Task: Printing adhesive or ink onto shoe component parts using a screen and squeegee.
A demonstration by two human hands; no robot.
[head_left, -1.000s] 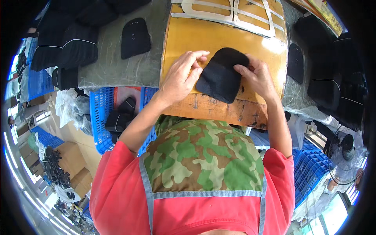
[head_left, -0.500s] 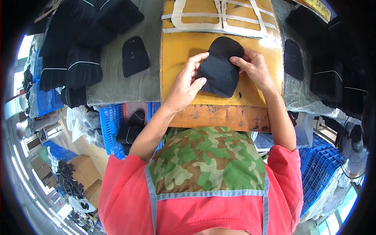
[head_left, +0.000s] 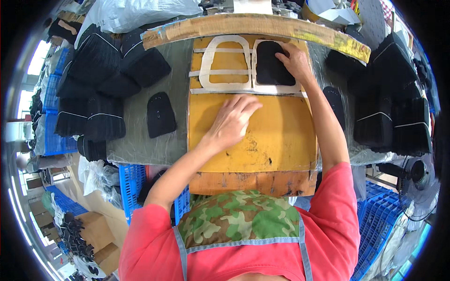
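Observation:
A black, round-topped fabric piece (head_left: 272,66) lies inside the right-hand white outline (head_left: 254,70) at the far end of a yellow board (head_left: 255,140). My right hand (head_left: 295,62) has its thumb on the piece's upper right part, the fingers at its edge. Over the board's middle, short of the outlines, hovers my left hand (head_left: 234,119), with loosely bent fingers apart and nothing in them. The left white outline (head_left: 205,61) has only yellow board and white strips inside it. Similar black pieces lie on the table left (head_left: 161,114) and right (head_left: 333,105) of the board.
A worn wooden bar (head_left: 253,27) spans the far end, above the board. Stacks of black pieces stand on the left (head_left: 96,65) and right (head_left: 375,117). Blue crates (head_left: 133,185) and a fan (head_left: 416,171) are below the table's level at the sides.
The black fabric piece, held in both hands before, has moved away from me into the right outline. My left hand has let go. The view now takes in more of the far end.

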